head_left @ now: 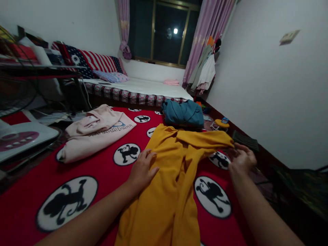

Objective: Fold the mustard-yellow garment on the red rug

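From far away, I am looking down at a big red blanket (107,174) — black monkeys are dancing in white circles all over it. On its middle, the yellow top (164,177) is lying long and wrinkly, with one sleeve stretching out to the right. To the left, a pale pink sweater (89,140) is lying folded, and dark letters are showing on it. Just past the yellow top's far end, a blue-green bundle (183,112) of folded cloth is sitting. My left hand (143,171) is resting on the yellow top's left edge, thumb sticking out, fingers loosely bent and grabbing nothing. My right hand (242,160) is pinching the sleeve's end — thumb and fingers are squeezing close.
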{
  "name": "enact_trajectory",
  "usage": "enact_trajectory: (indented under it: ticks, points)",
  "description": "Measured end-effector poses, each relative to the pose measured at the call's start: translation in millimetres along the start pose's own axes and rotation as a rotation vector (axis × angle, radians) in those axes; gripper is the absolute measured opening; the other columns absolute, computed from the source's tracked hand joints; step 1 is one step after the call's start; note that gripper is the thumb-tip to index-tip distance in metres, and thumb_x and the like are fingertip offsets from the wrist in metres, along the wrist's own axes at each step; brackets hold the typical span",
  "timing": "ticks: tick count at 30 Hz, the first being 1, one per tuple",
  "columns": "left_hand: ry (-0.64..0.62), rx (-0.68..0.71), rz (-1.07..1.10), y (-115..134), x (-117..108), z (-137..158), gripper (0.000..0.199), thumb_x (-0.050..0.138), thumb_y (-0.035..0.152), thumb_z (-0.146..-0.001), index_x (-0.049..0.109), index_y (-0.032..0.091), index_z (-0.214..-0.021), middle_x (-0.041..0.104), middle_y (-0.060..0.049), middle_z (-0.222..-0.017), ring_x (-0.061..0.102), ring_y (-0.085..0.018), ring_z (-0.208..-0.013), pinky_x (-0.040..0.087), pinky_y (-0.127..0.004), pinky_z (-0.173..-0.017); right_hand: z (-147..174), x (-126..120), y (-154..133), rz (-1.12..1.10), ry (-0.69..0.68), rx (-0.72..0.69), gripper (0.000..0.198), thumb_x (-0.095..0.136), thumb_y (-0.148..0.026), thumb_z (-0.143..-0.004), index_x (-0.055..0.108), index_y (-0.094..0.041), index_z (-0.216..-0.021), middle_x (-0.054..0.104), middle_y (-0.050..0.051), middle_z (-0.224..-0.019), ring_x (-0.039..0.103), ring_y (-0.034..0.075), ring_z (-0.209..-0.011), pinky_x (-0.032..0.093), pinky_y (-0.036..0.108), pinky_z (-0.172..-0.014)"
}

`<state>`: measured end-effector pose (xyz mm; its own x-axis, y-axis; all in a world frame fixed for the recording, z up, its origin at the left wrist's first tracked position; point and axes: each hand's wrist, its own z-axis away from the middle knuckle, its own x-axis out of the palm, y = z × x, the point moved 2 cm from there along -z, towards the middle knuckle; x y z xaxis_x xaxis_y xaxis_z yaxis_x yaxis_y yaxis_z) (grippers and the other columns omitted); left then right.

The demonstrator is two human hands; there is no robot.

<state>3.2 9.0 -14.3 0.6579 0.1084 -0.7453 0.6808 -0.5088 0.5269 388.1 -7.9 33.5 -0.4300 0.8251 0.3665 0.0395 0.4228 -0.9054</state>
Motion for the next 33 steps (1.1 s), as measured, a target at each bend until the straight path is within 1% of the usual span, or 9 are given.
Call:
enact_trajectory:
  ticks: [3,6,11,14,18,23,27,30,33]
  points:
    - [0.002,-0.049,0.044,-2.4,0.6,-3.4,0.048,0.07,0.022,-0.073,0.056,0.016,-0.119,0.057,-0.011,-0.123,0.052,-0.026,-0.115,0.041,-0.041,-0.103,8.0,-32.9,-8.9,0.051,0.081,-0.019,0.016,0.054,-0.019,-0.058,0.057,-0.017,-0.073,0.058,-0.002,-0.067,0.054,0.009,-0.049,0.045,0.02,-0.046]
    - [-0.018,-0.094,0.062,-4.1,0.2,-7.1,0.048,0.069,0.023,-0.073,0.056,0.017,-0.12,0.062,-0.009,-0.119,0.055,-0.027,-0.111,0.043,-0.043,-0.1,34.9,-23.1,-23.9,0.116,-0.044,-0.131,0.018,0.061,-0.02,-0.059,0.061,-0.017,-0.077,0.061,-0.002,-0.071,0.054,0.007,-0.05,0.046,0.018,-0.047]
    - [0.008,-0.167,0.179,-11.2,-1.2,-9.1,0.036,0.064,0.021,-0.078,0.06,0.018,-0.113,0.066,-0.006,-0.11,0.061,-0.022,-0.102,0.047,-0.037,-0.093,96.8,59.6,-19.6,0.347,-0.754,-0.135,0.018,0.063,-0.03,-0.071,0.064,-0.017,-0.084,0.067,0.004,-0.082,0.064,0.014,-0.068,0.053,0.025,-0.058]
    - [0.074,-0.124,0.165,-13.0,-2.4,-7.2,0.028,0.062,0.018,-0.079,0.062,0.02,-0.107,0.063,-0.005,-0.106,0.059,-0.021,-0.101,0.046,-0.036,-0.094,116.9,114.9,1.1,0.488,-0.966,-0.266,0.021,0.062,-0.023,-0.072,0.065,-0.017,-0.092,0.068,0.007,-0.095,0.066,0.018,-0.083,0.055,0.03,-0.071]
    - [0.152,-0.129,0.05,-13.5,-4.8,-5.0,0.04,0.066,0.018,-0.075,0.06,0.022,-0.114,0.054,-0.007,-0.122,0.05,-0.024,-0.115,0.039,-0.039,-0.103,113.2,177.1,34.2,0.786,-0.875,-0.137,0.037,0.058,-0.009,-0.073,0.059,-0.018,-0.109,0.064,0.009,-0.112,0.067,0.015,-0.088,0.054,0.027,-0.077]
    - [0.102,-0.278,-0.019,-19.2,-7.5,-7.8,0.053,0.068,0.029,-0.075,0.052,0.02,-0.125,0.059,-0.009,-0.119,0.054,-0.026,-0.111,0.043,-0.039,-0.098,108.6,222.0,59.1,0.982,-0.847,0.069,0.056,0.067,-0.031,-0.079,0.044,-0.012,-0.127,0.068,0.012,-0.093,0.069,0.02,-0.072,0.055,0.032,-0.063]
    - [0.003,-0.324,-0.031,-18.9,-6.6,-10.7,0.061,0.067,0.037,-0.077,0.045,0.023,-0.132,0.063,-0.01,-0.123,0.061,-0.029,-0.108,0.046,-0.039,-0.09,123.0,238.5,59.0,1.129,-0.861,-0.042,0.095,0.08,-0.052,-0.061,0.038,-0.013,-0.137,0.058,0.025,-0.122,0.061,0.034,-0.109,0.049,0.046,-0.088]
    - [-0.042,-0.312,-0.014,-15.6,-4.6,-10.6,0.059,0.066,0.037,-0.078,0.045,0.025,-0.132,0.064,-0.01,-0.122,0.064,-0.03,-0.103,0.048,-0.04,-0.085,141.6,252.1,55.0,1.382,-0.916,-0.22,0.091,0.057,-0.074,-0.071,0.045,-0.011,-0.135,0.052,0.029,-0.129,0.053,0.039,-0.119,0.045,0.05,-0.092]
    - [-0.039,-0.26,0.037,-12.9,-3.4,-9.4,0.052,0.066,0.033,-0.078,0.049,0.027,-0.127,0.064,-0.007,-0.124,0.063,-0.028,-0.107,0.047,-0.038,-0.087,156.8,266.1,57.2,1.558,-1.009,-0.298,0.077,0.047,-0.069,-0.081,0.058,-0.006,-0.123,0.056,0.029,-0.125,0.054,0.04,-0.118,0.047,0.048,-0.087]
